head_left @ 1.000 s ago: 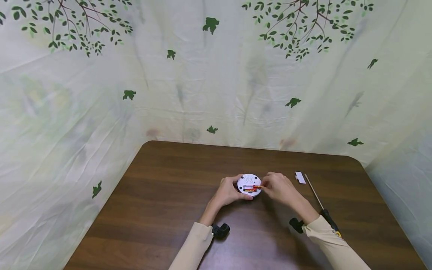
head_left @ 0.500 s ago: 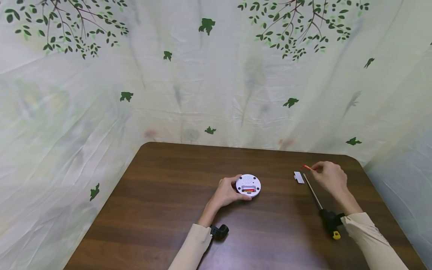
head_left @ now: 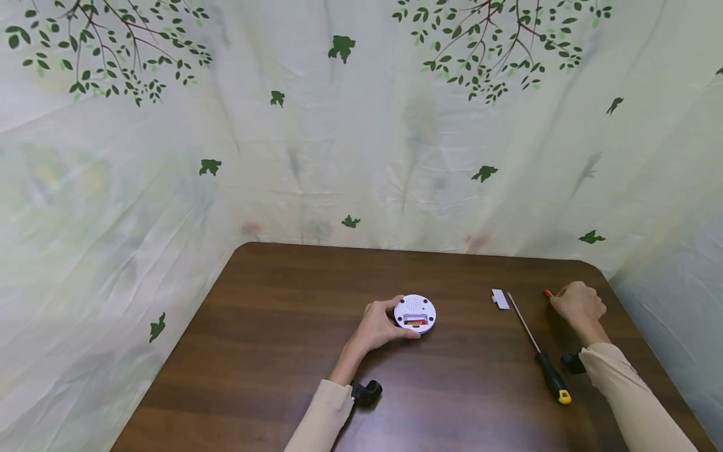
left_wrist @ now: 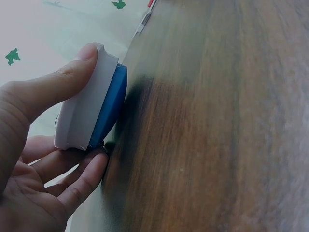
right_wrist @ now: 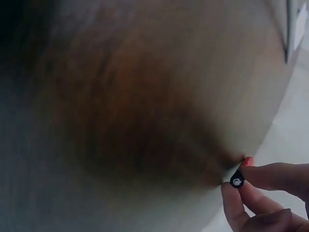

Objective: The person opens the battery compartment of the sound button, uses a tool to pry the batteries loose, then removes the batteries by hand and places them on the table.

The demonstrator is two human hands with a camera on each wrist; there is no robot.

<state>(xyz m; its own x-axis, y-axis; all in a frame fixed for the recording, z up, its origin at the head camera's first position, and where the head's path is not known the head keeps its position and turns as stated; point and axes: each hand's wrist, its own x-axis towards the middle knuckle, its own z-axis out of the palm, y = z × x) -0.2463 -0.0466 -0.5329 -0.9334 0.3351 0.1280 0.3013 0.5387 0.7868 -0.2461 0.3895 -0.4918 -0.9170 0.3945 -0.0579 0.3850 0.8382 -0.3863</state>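
Observation:
My left hand (head_left: pixel 377 324) grips a round white device (head_left: pixel 415 305) by its left side, thumb on one edge and fingers at the other. Its perforated underside faces up, and one red battery (head_left: pixel 416 322) lies in the lower slot of its battery compartment. In the left wrist view the device's blue half (left_wrist: pixel 110 106) faces the table, close over the wood. At the right, my right hand (head_left: pixel 580 307) pinches a second small red battery (head_left: pixel 546 293) low over the tabletop. The right wrist view shows that battery's black end (right_wrist: pixel 236 181) between thumb and fingers.
Between the two hands lie a small white battery cover (head_left: pixel 500 299) and a screwdriver (head_left: pixel 549 373) with a black and yellow handle. The brown wooden table (head_left: pixel 316 276) ends at a pale leaf-printed curtain (head_left: pixel 395 157). Both wrists wear black cameras.
My right hand has drawn one battery out of the device and carried it right, past the cover and screwdriver, then lower toward the table. The left hand keeps holding the device in place.

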